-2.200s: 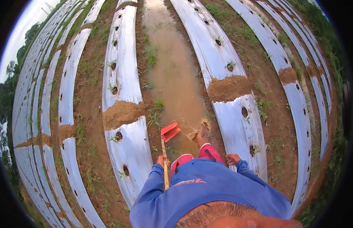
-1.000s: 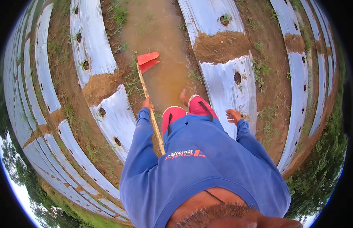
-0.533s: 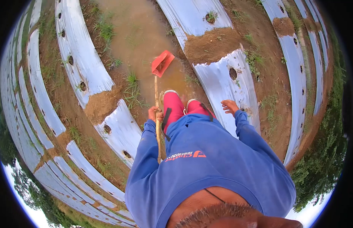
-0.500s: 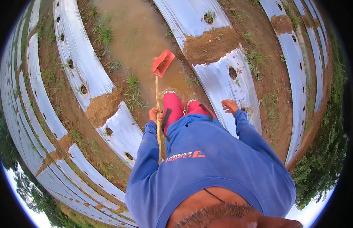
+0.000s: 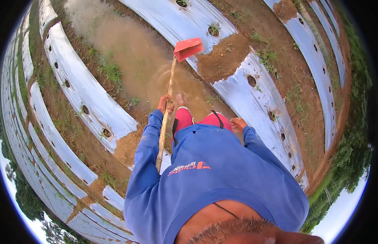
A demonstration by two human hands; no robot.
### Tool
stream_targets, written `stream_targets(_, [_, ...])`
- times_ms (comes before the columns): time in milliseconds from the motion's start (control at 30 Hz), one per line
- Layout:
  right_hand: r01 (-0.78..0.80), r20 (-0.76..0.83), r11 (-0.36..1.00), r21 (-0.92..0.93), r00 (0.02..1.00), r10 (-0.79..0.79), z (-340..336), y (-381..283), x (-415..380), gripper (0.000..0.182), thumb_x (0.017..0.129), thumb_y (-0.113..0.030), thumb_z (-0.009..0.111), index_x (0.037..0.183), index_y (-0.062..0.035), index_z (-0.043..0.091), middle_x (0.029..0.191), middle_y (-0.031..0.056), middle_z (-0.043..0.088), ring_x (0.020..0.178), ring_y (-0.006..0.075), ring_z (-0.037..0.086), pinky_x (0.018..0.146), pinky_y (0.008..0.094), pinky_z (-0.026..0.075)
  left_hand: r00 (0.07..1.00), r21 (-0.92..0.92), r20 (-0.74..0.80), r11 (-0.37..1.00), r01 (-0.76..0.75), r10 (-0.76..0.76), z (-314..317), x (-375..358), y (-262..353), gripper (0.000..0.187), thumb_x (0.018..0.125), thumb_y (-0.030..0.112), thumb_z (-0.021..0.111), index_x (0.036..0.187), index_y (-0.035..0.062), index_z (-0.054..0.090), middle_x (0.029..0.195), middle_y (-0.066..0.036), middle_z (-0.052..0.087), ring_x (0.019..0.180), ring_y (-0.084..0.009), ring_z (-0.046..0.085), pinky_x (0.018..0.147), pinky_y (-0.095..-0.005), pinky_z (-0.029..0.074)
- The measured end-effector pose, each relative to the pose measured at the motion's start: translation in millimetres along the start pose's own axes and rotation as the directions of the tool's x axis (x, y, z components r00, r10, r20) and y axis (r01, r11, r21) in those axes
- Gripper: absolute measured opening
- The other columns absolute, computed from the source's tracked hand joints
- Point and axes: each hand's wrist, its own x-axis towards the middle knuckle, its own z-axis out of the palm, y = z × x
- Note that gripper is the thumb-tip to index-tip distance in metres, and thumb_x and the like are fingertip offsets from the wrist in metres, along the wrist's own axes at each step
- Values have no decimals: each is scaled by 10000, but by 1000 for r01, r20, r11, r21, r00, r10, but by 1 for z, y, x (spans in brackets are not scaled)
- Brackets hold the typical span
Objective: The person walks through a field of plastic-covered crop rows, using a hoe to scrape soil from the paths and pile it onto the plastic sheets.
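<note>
A worker's left hand (image 5: 166, 104) grips the wooden handle of a red hoe (image 5: 188, 48), blade raised ahead over the muddy furrow (image 5: 128, 53); the right hand (image 5: 237, 124) hangs empty, fingers loose. A steadier stroke likely needs both hands.

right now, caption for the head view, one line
Left hand grips a red hoe over a muddy furrow.

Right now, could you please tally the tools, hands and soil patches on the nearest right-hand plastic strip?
Hoe: 1, held by the left hand
Hands: 2, the right hand empty
Soil patches: 1
Total: 4
</note>
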Motion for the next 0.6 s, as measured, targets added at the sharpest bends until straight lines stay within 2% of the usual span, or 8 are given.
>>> stream_targets(33, [31,-17,999,19,999,-31,10,-5,1,322,739,-397,539,900,-119,540,771,-21,498,654,89,476,588,288,403,1000,47,-5,999,5,-5,6,1,19,236,613,316,505,641,114,388,479,-18,368,341,-69,307,273,-186,252])
stream_targets(133, [93,-44,990,102,995,-89,34,-28,2,368,724,-441,552,921,-131,532,788,-20,502,667,102,479,605,301,409,999,190,-1,981,-34,35,26,5,74,258,609,328,518,628,119,368,472,-22,365,339,-72,313,275,-185,266])
stream_targets(233, [155,-45,976,153,988,-150,54,-53,2,378,725,-444,554,931,-128,532,809,-20,501,686,104,479,626,302,402,998,193,-29,980,-40,47,47,12,119,277,607,344,533,621,122,367,432,-26,339,332,-100,308,277,-208,253])
stream_targets(333, [193,-96,970,149,979,-180,75,-79,-7,358,745,-413,536,936,-110,527,781,-15,491,668,99,480,584,272,399,997,244,-18,967,-65,72,63,15,153,273,614,351,528,630,127,374,435,-28,343,333,-103,311,279,-212,257])
stream_targets(433, [203,-81,967,153,978,-193,86,-88,-5,365,740,-409,546,941,-105,528,789,-10,500,676,101,483,583,275,402,992,306,15,945,-120,121,69,14,175,265,618,324,523,618,123,351,470,-16,360,350,-76,332,279,-190,273])
stream_targets(533, [170,-97,974,150,983,-157,92,-90,-3,372,737,-407,551,942,-97,526,788,0,508,684,103,486,590,277,409,989,284,-6,949,-137,145,63,20,187,260,619,314,525,638,122,349,472,-6,347,354,-78,335,278,-190,265])
stream_targets(600, [159,-101,977,139,984,-146,94,-90,-4,373,737,-409,551,936,-95,528,780,0,508,674,106,487,582,283,412,989,212,-10,967,-140,145,45,22,187,256,636,326,504,713,130,358,476,-24,349,356,-91,336,286,-200,266])
